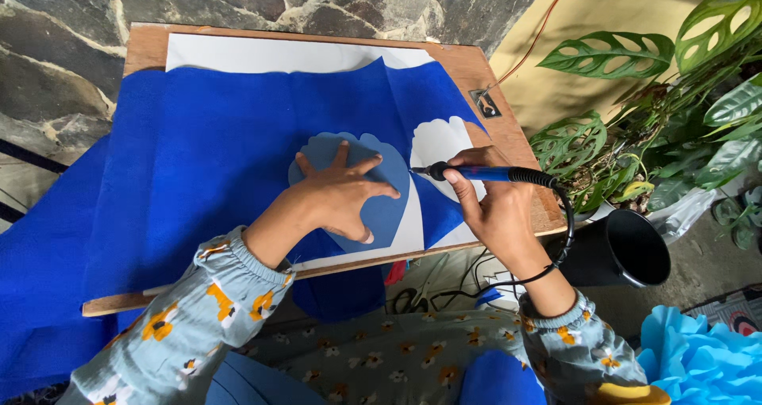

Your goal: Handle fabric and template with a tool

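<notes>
Left hand [345, 192] spread flat, fingers splayed wide, pressing down on a scalloped grey-blue template [381, 211] and gripping nothing. Template lying on top of bright blue fabric [206, 151], near the right side of a wooden board [143, 44]. Right hand [496, 207] closed around a blue-handled electric cutting pen [476, 173], held much like a pencil, thumb and forefinger pinching the shaft just behind the tip. Tip of the pen touching the template's right edge, right where fabric meets it. Black cord [565, 238] running from the rear of the pen, looping round the right wrist and dropping below the board's front edge.

Just right of the template, a scalloped hole in the fabric, baring white paper [440, 143] beneath. More of the same white sheet showing along the far edge of the board and in a strip beside the left hand's little finger. Fabric draped off the board's left side and hanging down well past it.

Both forearms in pale blue sleeves [198, 318] printed with orange and white flowers. Stone wall [302, 0] behind the board. Leafy green plants [675, 95] off to the right, with a black pot [627, 250] close beside the board's corner. Ruffled light blue petals [698, 357] at the lower right corner.
</notes>
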